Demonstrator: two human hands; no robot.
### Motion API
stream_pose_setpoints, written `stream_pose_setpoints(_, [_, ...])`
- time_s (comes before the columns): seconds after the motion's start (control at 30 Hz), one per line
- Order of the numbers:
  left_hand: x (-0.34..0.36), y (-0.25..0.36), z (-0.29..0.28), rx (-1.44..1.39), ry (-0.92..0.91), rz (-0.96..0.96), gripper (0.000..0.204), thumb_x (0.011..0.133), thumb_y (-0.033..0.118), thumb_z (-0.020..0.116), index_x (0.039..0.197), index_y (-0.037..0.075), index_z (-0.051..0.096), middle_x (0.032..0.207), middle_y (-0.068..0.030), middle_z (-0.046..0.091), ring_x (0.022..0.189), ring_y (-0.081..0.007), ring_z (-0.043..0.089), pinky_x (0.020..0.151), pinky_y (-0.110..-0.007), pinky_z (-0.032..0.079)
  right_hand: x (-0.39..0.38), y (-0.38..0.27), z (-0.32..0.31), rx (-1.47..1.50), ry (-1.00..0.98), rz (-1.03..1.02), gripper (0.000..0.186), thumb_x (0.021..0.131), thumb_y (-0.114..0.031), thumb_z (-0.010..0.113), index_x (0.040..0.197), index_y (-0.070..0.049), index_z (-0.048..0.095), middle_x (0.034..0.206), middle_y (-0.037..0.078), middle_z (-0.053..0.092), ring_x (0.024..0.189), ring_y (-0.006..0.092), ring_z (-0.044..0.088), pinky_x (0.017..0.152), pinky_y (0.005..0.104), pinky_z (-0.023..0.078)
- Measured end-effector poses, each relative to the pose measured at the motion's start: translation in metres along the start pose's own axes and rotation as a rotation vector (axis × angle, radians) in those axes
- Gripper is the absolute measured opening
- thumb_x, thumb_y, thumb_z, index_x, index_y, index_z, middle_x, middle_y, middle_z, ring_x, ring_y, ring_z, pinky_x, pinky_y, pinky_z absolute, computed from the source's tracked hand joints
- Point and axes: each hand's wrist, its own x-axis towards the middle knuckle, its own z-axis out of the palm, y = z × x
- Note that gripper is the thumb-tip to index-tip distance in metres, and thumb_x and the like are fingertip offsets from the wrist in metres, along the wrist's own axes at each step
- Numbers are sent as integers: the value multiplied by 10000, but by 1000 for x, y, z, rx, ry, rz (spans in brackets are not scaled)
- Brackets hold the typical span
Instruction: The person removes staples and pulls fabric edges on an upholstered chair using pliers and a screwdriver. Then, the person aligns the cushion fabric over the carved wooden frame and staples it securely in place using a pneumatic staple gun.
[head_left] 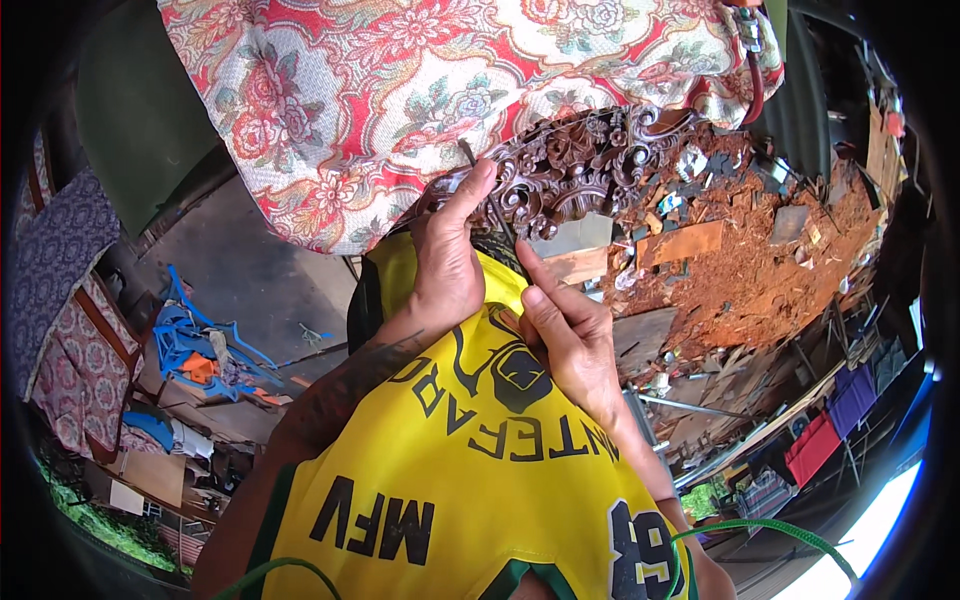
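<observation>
Upholstery (65, 260) in a bluish-grey pattern stands off at the far left of where I'm watching. Right of it, a tangle of blue straps (190, 335) lies on the floor (250, 240). Next comes the floral cover (350, 110), red and cream, spread across the top of the work. Just below its lower edge is the left hand (450, 260), its thumb pressed over a thin dark tool (501, 215); its other fingers are mostly hidden. The tool slants across the left part of the carved wooden frame (575, 165), its tip over the cloth near that lower edge; I can't tell whether it touches. The right hand (575, 345) has its fingers closed around the tool's near end, index laid along it. Farther right, reddish dust (750, 270) and scraps cover the floor.

To my eye, the step in hand is working the cover's edge where it meets the carving. The next move seems to call for a steady left thumb guiding the tip while the right hand pushes lightly, sparing both cloth and scrollwork.
</observation>
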Motion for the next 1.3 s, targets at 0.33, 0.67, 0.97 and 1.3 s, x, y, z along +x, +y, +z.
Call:
stream_pose_setpoints(0.33, [-7,9,9,-26,6,-71,451,956,301,761,1320,57,652,1269,-56,689,1185,-189,606,1111,-395,408,1,-2,1,-13,12,35,444,1097,-176,589,1533,-98,552,668,-95,432,602,4,341,587,179,306])
stream_pose_setpoints(0.67, [0,1,2,10,13,-11,428,955,285,758,1301,52,665,1255,-53,691,1183,-181,604,1103,-377,416,1,-8,-2,88,-19,100,449,1098,-169,588,1538,-91,544,664,-95,385,591,5,318,641,165,406])
stream_pose_setpoints(0.97, [-4,4,10,54,76,-47,459,972,313,723,1335,44,646,1307,-64,666,1211,-185,593,1120,-375,414,3,-5,-4,210,-30,112,435,1090,-104,587,1521,-56,555,931,-61,659,761,-8,524,760,174,507])
stream_pose_setpoints(1.3, [0,-4,5,49,84,-12,445,982,338,730,1304,40,660,1139,-69,726,1012,-176,689,924,-356,550,17,-3,-24,207,-139,184,431,1069,-108,626,1499,-104,596,803,-83,634,647,-20,490,550,182,398])
